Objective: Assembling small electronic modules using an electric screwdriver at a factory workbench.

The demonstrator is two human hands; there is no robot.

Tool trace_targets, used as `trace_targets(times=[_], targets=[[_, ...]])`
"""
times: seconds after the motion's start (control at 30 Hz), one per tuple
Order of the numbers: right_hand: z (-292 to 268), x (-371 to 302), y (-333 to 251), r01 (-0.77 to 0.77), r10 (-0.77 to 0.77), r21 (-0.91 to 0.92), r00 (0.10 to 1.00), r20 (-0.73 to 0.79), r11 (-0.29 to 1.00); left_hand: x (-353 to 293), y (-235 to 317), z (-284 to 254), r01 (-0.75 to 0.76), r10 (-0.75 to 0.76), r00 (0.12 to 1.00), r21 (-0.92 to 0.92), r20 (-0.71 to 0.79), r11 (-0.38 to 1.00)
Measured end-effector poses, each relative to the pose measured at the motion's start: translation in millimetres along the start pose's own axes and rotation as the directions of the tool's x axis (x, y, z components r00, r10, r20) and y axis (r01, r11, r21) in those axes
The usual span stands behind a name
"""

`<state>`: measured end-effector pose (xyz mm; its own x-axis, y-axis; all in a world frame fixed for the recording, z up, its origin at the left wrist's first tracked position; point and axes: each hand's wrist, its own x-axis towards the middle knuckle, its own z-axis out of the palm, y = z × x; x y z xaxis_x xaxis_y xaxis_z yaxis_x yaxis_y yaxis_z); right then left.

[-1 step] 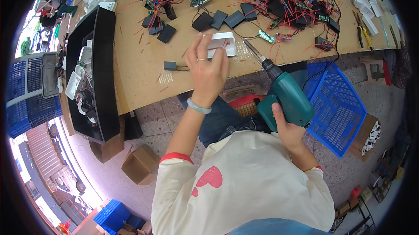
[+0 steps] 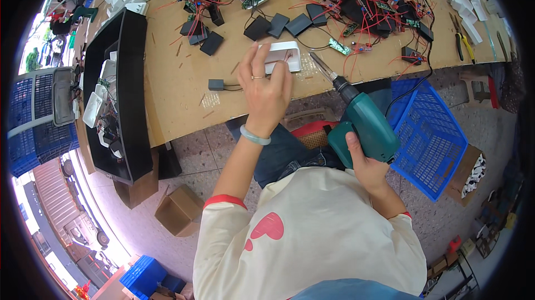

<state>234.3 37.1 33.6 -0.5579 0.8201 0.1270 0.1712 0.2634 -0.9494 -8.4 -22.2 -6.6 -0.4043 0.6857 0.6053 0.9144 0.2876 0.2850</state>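
Note:
My left hand (image 2: 264, 93) rests over the near left part of a small white plastic case (image 2: 296, 57) on the table, its fingers curled onto it. A thin red wire shows inside the case; my fingers hide the rest. To the left of that hand lies a small dark box (image 2: 215, 85) with a lead running under my fingers. In my right hand (image 2: 368, 167) is a green electric screwdriver (image 2: 372, 125), gripped by its handle. Its long bit points up and left, the tip just right of the white case and apart from it.
Black boxes (image 2: 257, 28) and a heap of circuit boards with red wires (image 2: 384, 7) cover the table's far side. A long black bin (image 2: 131, 94) stands at the left. Pliers (image 2: 467, 46) lie at the far right. A blue crate (image 2: 432, 138) sits below the right table edge.

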Motion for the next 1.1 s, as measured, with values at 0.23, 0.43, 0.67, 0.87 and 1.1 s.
trace_targets(times=[0.23, 0.43, 0.67, 0.87, 1.1], targets=[[0, -2, -1, 0.077, -0.074, -0.071, 0.996, 0.05, 0.994, 4, -4, 4, 0.017, -0.019, 1.0, -0.074, -0.023, 0.997], [3, 0, -2, 0.063, -0.063, -0.027, 0.998, 0.005, 0.998, 16, -3, -4, -0.024, 0.029, 0.992, -0.042, 0.119, 0.999], [4, 3, 4, 0.073, -0.073, 0.004, 0.997, -0.023, 0.997, 13, 6, 24, -0.013, 0.013, 1.0, -0.04, -0.002, 0.999], [0, 2, 4, 0.041, -0.041, 0.0, 0.998, -0.05, 0.999, 14, 10, 18, 0.014, -0.014, 1.0, -0.062, -0.006, 0.998], [7, 1, -3, 0.047, -0.047, -0.039, 0.999, -0.005, 0.998, 18, 1, 11, -0.012, 0.016, 0.999, -0.149, 0.029, 0.989]])
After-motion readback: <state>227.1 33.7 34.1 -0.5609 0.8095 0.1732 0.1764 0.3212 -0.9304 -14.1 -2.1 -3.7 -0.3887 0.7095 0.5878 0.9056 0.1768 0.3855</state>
